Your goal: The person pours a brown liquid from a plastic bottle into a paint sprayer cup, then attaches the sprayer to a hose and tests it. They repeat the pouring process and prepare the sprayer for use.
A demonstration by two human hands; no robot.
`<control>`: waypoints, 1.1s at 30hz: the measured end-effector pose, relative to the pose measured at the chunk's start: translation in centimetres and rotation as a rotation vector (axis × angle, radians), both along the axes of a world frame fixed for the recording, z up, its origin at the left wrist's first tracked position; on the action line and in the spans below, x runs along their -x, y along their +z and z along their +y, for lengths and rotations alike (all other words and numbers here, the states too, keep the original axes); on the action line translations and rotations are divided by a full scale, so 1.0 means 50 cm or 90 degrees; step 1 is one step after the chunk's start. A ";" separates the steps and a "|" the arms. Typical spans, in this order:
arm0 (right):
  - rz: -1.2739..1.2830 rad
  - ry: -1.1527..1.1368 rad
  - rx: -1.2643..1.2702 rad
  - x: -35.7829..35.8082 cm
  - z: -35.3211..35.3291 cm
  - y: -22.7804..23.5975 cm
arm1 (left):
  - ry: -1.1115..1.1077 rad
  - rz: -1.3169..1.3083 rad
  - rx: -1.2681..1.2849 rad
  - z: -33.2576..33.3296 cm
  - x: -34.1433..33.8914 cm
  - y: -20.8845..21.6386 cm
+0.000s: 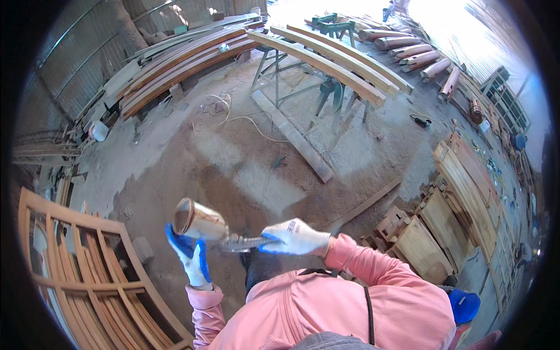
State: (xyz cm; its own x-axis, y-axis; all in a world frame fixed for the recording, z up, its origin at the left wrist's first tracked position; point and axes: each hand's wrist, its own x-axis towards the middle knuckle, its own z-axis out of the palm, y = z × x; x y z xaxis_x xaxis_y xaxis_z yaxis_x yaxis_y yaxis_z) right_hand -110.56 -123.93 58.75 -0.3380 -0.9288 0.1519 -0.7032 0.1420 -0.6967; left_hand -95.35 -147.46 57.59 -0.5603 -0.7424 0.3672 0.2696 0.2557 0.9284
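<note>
- Far left, we log a reddish-brown wooden frame with cross rails, tilted, with loose strips showing through its openings; above it on the floor, a white bucket.
- Upper left, long boards lie in a low stack, running up toward the bright end of the shed.
- Our left hand, in a white glove with blue palm, is spread, fingers and thumb well parted, just below the cup's mouth end. We cannot tell whether the fingertips touch it.
- The metal cup sits above and slightly right of that hand. Its long axis slants: open mouth to the left, base lower to the right. The left hand is the nearer of the two hands to it.
- At the base, the spray gun (our reading of its shape) lies nearly level between the hands, bridging cup and right hand.
- Our right hand, gloved alike, is closed round the gun's right end, so the cup lies left of it and a little higher.
- Beyond, a flat plank lies on the floor; long beams rest on trestles.
- Far right, we note pale wooden panels leaning in a pile.
</note>
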 end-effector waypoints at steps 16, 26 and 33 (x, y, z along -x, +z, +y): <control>-0.188 -0.176 -0.003 0.697 -0.358 0.062 | -0.870 -0.590 0.207 -0.363 0.906 0.167; -0.605 -0.467 0.162 1.222 -0.082 -0.245 | -0.716 -0.586 0.242 -0.440 1.270 0.051; -0.077 -0.853 -0.069 1.676 0.089 -0.513 | -0.660 -0.781 0.130 -0.400 1.477 0.030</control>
State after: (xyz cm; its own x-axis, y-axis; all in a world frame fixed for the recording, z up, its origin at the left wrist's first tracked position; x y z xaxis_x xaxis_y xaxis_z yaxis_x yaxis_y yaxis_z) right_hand -194.37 -119.46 33.10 -0.9929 0.1187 0.0038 0.0839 0.7234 -0.6853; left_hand -169.22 -167.49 59.08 -0.7784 0.1237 -0.6155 -0.4437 0.5852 0.6787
